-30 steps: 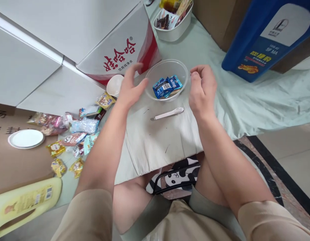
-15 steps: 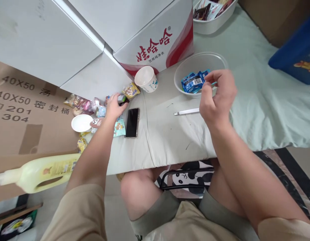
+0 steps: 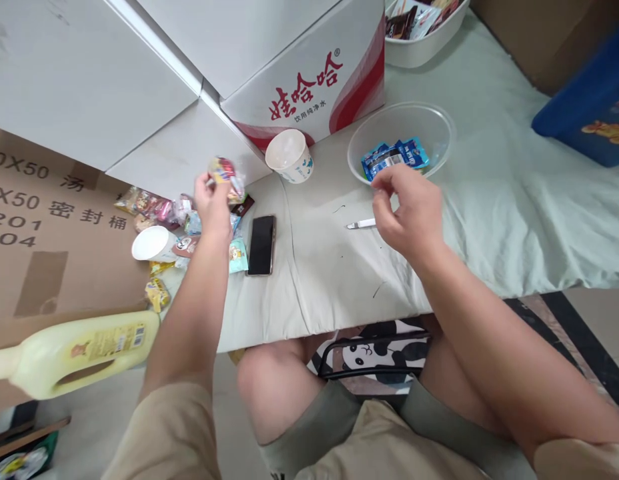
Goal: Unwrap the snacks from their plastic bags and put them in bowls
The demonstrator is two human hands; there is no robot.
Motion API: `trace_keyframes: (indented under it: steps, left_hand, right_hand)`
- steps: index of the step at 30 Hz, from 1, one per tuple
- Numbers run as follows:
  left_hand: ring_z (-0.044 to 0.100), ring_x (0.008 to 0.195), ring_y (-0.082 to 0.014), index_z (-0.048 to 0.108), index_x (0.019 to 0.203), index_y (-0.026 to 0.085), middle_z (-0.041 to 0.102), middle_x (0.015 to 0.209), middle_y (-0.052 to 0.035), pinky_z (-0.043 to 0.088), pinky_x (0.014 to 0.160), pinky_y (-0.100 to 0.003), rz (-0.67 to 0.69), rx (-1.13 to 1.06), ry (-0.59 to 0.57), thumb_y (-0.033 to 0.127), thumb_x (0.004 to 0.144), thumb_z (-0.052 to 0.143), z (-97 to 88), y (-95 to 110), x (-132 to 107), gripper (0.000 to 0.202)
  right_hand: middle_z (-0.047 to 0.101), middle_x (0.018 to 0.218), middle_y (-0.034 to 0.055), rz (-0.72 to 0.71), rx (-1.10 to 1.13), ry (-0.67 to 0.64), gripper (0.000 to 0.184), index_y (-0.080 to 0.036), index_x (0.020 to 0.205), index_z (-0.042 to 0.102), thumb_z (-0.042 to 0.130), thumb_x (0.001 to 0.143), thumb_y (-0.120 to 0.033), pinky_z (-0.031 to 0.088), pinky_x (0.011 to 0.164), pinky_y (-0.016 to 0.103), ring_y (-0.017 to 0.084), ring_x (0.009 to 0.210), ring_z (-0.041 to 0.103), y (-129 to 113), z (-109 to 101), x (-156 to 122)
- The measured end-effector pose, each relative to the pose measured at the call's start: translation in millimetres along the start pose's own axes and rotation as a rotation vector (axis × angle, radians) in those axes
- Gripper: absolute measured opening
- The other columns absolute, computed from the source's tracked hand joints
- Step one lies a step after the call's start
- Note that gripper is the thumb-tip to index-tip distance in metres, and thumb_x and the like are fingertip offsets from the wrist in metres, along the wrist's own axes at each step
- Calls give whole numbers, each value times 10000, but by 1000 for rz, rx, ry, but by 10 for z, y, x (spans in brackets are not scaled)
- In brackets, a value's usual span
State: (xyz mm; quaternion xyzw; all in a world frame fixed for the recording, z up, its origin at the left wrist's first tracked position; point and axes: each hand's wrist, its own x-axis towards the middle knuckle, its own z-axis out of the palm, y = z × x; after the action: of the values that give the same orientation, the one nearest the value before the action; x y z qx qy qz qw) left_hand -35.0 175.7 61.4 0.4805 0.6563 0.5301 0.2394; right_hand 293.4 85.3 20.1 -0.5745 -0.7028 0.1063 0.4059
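Note:
In my left hand is a small snack packet in a clear wrapper with yellow and red print, lifted above a heap of wrapped snacks. The fingers are closed on its lower left side. My right hand hovers at the near rim of a clear plastic bowl, with blue packets lying inside. Its fingers are curled, thumb close to forefinger, and nothing shows between them. A white-handled tool with a metal tip lies partly beneath this hand.
A paper cup stands before a white and red carton. Another white cup lies tipped by the snacks. A phone rests on the cloth. A yellow bottle is at left, a snack basket behind.
My left hand has picked up the yellow-and-red snack packet and raised it from the heap. My right hand has moved left and nearer to me, away from the blue packets.

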Motion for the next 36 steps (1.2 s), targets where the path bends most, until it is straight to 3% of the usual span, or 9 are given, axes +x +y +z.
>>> trace_keyframes:
  steps: [4, 7, 10, 15, 20, 26, 30, 33, 36]
  left_hand:
    - [685, 902, -214, 623, 997, 223, 707, 938, -59, 595, 800, -364, -479, -623, -230, 433, 786, 575, -169, 113, -880, 302]
    - [690, 1075, -278, 649, 1117, 191, 727, 1118, -125, 598, 872, -416, -602, -751, -317, 484, 785, 547, -132, 10, -1429, 454]
    - [652, 1191, -322, 641, 1178, 190, 702, 1221, -144, 567, 959, -457, -611, -797, -384, 593, 752, 594, -18, -174, -1693, 588]
    - [606, 1260, -254, 608, 1178, 282, 688, 1242, -60, 476, 1079, -406, -368, -655, -337, 381, 670, 821, 205, -416, -1758, 560]
    - [619, 1212, -223, 570, 1189, 296, 661, 1226, -40, 486, 1047, -352, -172, -534, -301, 472, 652, 877, 388, -549, -1710, 643]
    - [637, 1168, -211, 382, 1372, 397, 566, 1368, -81, 558, 924, -391, -7, -286, -256, 538, 863, 676, 322, -662, -1569, 605]
    - [525, 1333, -294, 513, 1323, 327, 466, 1447, -114, 485, 1068, -481, 309, 166, -289, 411, 792, 787, 188, -600, -1571, 603]
    - [517, 1315, -313, 628, 1172, 265, 532, 1354, -115, 431, 1120, -515, 444, 366, -234, 310, 777, 795, 137, -517, -1574, 431]
    - [590, 1170, -276, 668, 993, 229, 624, 1173, -96, 475, 1055, -475, 408, 331, -164, 278, 838, 709, 139, -452, -1593, 168]
  right_hand:
    - [666, 1167, 163, 3, -221, -210, 364, -173, 1169, 654, 487, 846, -158, 436, 900, 489, 358, 1128, 573, 101, 39, -306]
    - [634, 1281, 183, 57, -327, -260, 378, -144, 1192, 650, 495, 850, -189, 397, 948, 516, 384, 1217, 515, 241, 101, -447]
    - [677, 1185, 171, 111, -307, -266, 279, -174, 1062, 689, 485, 899, -272, 406, 891, 487, 365, 1123, 551, 312, 101, -452]
    - [640, 677, 58, 193, 109, -383, 327, -223, 876, 664, 408, 976, -400, 405, 650, 346, 217, 656, 572, 7, -11, -418]
    - [564, 580, 5, 21, 308, -514, 351, -203, 784, 620, 401, 974, -400, 357, 571, 287, 143, 525, 492, -382, 102, -458]
    - [630, 629, 44, -47, -116, -351, 240, -233, 748, 670, 512, 891, -343, 305, 530, 314, 183, 548, 501, -39, 252, -446]
    - [698, 873, 115, -67, -196, -120, 204, -225, 950, 709, 540, 881, -315, 442, 690, 418, 287, 797, 611, 120, 274, -431]
    - [692, 1044, 137, -128, -85, -152, 229, -244, 1067, 676, 529, 898, -293, 463, 861, 509, 330, 981, 622, -2, 329, -454]
    - [687, 1129, 118, -192, 56, -263, 258, -256, 1135, 638, 522, 906, -287, 482, 937, 493, 307, 1081, 626, -195, 420, -517]
